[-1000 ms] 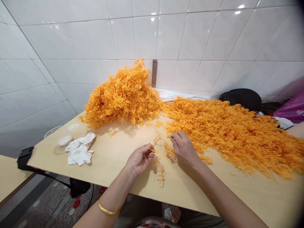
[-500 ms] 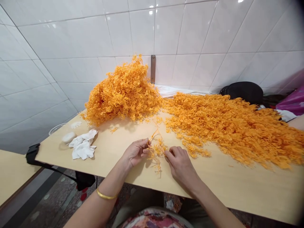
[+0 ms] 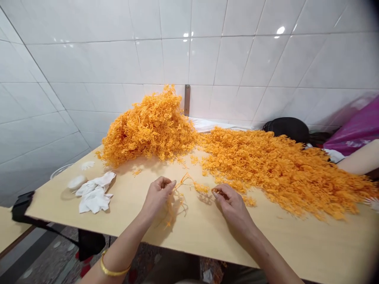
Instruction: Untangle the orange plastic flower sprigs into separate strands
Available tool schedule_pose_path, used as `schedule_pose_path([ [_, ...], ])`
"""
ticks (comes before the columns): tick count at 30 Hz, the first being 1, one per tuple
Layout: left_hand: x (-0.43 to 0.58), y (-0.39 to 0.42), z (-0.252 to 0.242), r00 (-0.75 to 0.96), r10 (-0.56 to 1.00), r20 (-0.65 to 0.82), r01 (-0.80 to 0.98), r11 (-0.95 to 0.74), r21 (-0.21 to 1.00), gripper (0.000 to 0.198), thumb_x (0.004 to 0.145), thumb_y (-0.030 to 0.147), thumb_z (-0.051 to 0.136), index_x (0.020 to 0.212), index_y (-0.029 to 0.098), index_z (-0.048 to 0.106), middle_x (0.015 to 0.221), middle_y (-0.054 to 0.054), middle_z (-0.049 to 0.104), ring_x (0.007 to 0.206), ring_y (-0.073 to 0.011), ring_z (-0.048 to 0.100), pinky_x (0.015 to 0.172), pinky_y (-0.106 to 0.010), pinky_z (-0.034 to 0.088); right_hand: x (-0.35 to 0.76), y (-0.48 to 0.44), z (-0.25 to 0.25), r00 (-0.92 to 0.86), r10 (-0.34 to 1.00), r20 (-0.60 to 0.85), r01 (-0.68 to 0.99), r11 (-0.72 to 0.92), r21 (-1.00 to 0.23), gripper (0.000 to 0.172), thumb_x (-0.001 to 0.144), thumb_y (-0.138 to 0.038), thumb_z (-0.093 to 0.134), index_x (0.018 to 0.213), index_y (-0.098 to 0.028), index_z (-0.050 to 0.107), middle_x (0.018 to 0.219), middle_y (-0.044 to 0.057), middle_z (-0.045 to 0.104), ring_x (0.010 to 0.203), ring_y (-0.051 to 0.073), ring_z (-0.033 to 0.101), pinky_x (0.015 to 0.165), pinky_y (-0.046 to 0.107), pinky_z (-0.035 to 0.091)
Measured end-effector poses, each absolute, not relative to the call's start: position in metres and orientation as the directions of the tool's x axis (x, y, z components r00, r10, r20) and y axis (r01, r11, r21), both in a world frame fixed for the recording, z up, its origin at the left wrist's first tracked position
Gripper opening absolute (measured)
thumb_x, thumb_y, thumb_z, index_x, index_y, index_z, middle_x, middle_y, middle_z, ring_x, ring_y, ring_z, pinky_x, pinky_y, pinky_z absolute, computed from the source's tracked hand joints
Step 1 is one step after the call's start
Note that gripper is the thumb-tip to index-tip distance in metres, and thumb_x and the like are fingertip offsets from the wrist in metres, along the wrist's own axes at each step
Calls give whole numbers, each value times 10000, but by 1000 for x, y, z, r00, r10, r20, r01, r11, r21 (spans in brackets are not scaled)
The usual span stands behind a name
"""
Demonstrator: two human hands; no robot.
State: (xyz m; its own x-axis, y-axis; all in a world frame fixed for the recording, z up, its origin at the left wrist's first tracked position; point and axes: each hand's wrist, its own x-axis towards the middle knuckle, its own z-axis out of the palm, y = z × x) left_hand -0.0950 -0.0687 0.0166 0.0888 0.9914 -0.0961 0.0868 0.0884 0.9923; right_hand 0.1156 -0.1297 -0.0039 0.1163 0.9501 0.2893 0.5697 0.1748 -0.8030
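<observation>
My left hand (image 3: pixel 157 196) pinches one end of a thin orange plastic sprig (image 3: pixel 181 188) just above the wooden table (image 3: pixel 207 232). My right hand (image 3: pixel 229 203) is closed in a pinch on the other end of the same strand, close to the edge of the flat spread of orange sprigs (image 3: pixel 281 169). Between my hands the sprig stretches and dangles. A tall heap of orange sprigs (image 3: pixel 148 128) rises behind my left hand against the wall.
A crumpled white cloth (image 3: pixel 94 193) and small white pieces lie at the table's left end. A black bag (image 3: pixel 286 128) sits at the back by the tiled wall. Another person's forearm (image 3: pixel 359 157) and purple cloth (image 3: pixel 355 132) show at the right edge.
My hands have moved apart, and the sprig bunched between them is now stretched out. The view has dropped a little.
</observation>
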Motion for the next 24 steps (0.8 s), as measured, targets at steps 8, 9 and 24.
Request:
schedule_pose_path([
  [8, -39, -115, 38, 424, 870, -251, -384, 424, 820, 216, 752, 307, 538, 725, 96, 581, 654, -66, 589, 532, -102, 534, 517, -209, 430, 118, -117, -2, 158, 981, -116, -229, -78, -970, 279, 652, -414, 629, 661, -177, 483, 602, -11, 535, 512, 94, 445, 502, 224, 325],
  [9, -29, -118, 35, 478, 803, -356, -386, 556, 736, 218, 770, 284, 513, 723, 83, 582, 679, -93, 602, 574, -121, 565, 570, -226, 455, 119, -118, -1, 157, 978, -136, -287, -87, -954, 286, 630, -405, 652, 656, -177, 480, 586, -18, 531, 493, 86, 433, 496, 219, 321],
  [24, -7, -82, 16, 543, 630, -555, -515, 772, 372, 304, 761, 422, 491, 719, 122, 504, 663, -85, 599, 546, -176, 577, 536, -310, 474, 112, -156, 7, -130, 924, 361, 788, 317, -528, 188, 830, -146, 362, 760, -179, 533, 741, 35, 478, 692, 153, 437, 613, 273, 335],
])
